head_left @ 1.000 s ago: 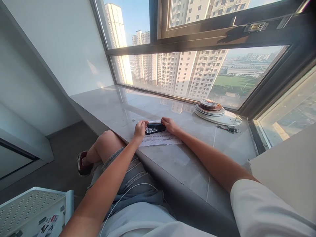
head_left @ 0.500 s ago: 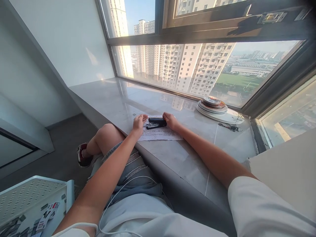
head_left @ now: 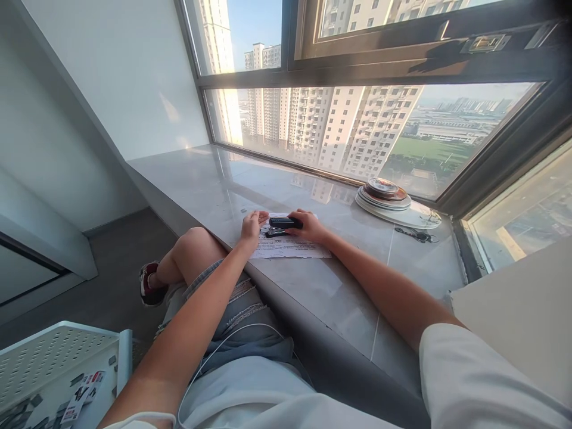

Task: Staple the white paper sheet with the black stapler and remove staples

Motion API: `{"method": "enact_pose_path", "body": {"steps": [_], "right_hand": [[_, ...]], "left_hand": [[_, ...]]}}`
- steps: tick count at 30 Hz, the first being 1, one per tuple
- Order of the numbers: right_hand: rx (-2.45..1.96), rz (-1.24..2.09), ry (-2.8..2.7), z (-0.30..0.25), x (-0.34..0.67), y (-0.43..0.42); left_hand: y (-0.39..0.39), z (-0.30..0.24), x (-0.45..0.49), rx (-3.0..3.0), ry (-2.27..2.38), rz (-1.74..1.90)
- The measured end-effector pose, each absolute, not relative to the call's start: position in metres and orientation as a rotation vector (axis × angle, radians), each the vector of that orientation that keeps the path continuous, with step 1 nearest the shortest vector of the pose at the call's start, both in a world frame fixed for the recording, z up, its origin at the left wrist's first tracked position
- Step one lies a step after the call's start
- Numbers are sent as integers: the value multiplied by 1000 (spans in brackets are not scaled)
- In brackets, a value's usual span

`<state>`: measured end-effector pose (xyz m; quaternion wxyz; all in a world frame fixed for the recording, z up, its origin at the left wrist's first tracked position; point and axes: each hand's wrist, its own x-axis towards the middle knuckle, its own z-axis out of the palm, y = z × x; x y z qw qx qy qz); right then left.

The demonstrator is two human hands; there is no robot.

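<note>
A black stapler (head_left: 284, 223) lies over a printed sheet of paper (head_left: 292, 250) on the grey tiled sill. My right hand (head_left: 309, 226) is wrapped around its rear half from the right, hiding that end. Between the stapler's upper arm and its base a gap shows toward the left. My left hand (head_left: 252, 230) is by the paper's left edge, close to the stapler's front end. Its fingers point right and look loosely stretched, with nothing visible in them.
Stacked plates (head_left: 383, 199) stand by the window at the right, with a bunch of keys (head_left: 417, 235) before them. At lower left is a white perforated basket (head_left: 58, 345) holding small grey pieces and a printed packet (head_left: 83, 398). A white cable (head_left: 214, 350) crosses my lap.
My right hand has shifted from the stapler's rear end to a grip over its top. The stapler's upper arm now shows more of its top. My left hand has barely moved.
</note>
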<state>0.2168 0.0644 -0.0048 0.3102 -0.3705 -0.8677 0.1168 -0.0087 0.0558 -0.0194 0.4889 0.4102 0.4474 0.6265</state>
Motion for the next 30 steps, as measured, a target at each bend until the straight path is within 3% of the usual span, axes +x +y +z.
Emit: {"method": "enact_pose_path", "body": {"steps": [9, 20, 24, 30], "right_hand": [[-824, -304, -2333, -1, 213, 51], [-801, -305, -2430, -6, 211, 52], [-916, -155, -2197, -3, 208, 52], [-1052, 401, -1779, -1, 223, 65]], "left_hand": [[51, -16, -6, 985, 1132, 1475], [52, -20, -10, 1045, 1150, 1459], [52, -23, -10, 1022, 1066, 1489], [50, -22, -9, 1036, 1065, 1508]]}}
